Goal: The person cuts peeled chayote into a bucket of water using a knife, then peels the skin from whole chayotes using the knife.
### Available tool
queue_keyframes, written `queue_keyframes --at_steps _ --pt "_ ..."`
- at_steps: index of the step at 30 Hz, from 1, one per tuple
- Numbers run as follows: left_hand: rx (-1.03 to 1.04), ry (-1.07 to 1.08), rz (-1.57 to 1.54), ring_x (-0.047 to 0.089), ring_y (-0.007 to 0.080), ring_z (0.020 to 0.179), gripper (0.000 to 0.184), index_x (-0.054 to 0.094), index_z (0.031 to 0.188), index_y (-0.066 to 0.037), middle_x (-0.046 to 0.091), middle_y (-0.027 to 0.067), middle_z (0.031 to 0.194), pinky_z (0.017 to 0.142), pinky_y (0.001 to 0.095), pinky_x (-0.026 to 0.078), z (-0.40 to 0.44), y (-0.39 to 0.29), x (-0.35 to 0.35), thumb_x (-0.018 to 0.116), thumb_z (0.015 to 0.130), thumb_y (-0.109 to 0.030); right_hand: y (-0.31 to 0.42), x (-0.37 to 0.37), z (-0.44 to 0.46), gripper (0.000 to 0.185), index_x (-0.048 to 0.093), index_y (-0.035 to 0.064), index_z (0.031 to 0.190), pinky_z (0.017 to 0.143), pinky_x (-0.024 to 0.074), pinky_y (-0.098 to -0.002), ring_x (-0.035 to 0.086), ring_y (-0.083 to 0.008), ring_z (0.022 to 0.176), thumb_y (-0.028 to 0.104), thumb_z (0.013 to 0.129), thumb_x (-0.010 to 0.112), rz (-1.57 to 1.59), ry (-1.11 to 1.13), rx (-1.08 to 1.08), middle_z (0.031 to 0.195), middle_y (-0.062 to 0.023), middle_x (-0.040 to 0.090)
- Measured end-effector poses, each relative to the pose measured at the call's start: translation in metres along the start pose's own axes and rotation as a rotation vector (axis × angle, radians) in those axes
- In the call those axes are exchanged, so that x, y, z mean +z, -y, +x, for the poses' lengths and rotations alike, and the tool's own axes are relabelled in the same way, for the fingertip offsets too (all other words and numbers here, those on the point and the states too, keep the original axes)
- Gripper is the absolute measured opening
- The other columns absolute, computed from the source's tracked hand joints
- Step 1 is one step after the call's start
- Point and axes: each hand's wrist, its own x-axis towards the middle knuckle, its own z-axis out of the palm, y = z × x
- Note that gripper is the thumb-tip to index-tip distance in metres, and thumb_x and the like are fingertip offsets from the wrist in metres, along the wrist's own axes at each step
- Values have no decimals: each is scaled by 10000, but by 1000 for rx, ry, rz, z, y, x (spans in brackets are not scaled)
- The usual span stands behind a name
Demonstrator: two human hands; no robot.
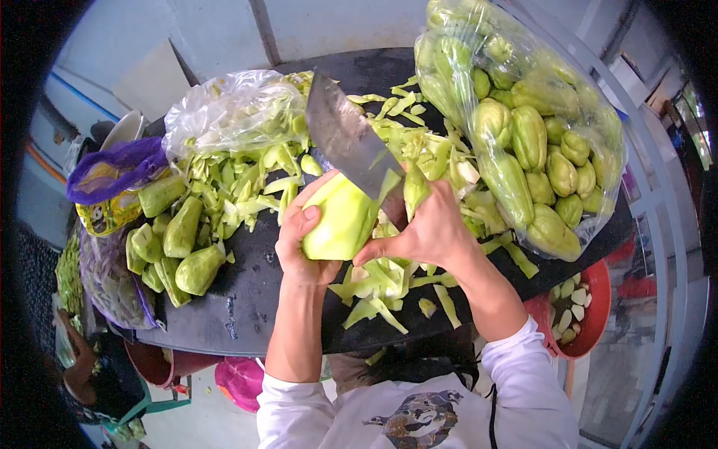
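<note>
The left hand [299, 232] is curled around a pale peeled chayote [336, 221], while the right hand [430, 228] grips a broad-bladed knife [348, 135], its blade pointing toward 11 o'clock above the chayote. Loose peelings [381, 295] lie on the dark counter [217, 318] just below the hands at 6 o'clock, with more at 10 and 1. Several whole chayotes [198, 269] are grouped at 9 o'clock. Farther out, a clear bag [232, 112] sits between 10 and 11, a purple net bag [116, 168] nearer 10, and a big transparent bag [523, 135] full of chayotes at 2. Beyond the counter's edge, a red tub [594, 322] holding pale pieces stands at 4 o'clock.
</note>
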Motion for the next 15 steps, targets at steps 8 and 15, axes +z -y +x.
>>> queue_keyframes --at_steps 8,15 --pt "30 -40 5 631 289 1044 766 438 1317 126 595 230 1196 920 366 513 -2 1 6 646 756 -352 6 4 -2 954 580 -25 1102 625 550 -395 692 -322 712 703 531 813 4 34 41 806 -136 681" --pt "93 -102 41 669 271 914 512 538 1233 -13 640 139 1113 800 400 568 -5 0 6 542 851 -354 2 20 -5 834 609 15 1075 555 545 -416 684 -346 652 692 617 775 51 -54 -31 699 -158 670"
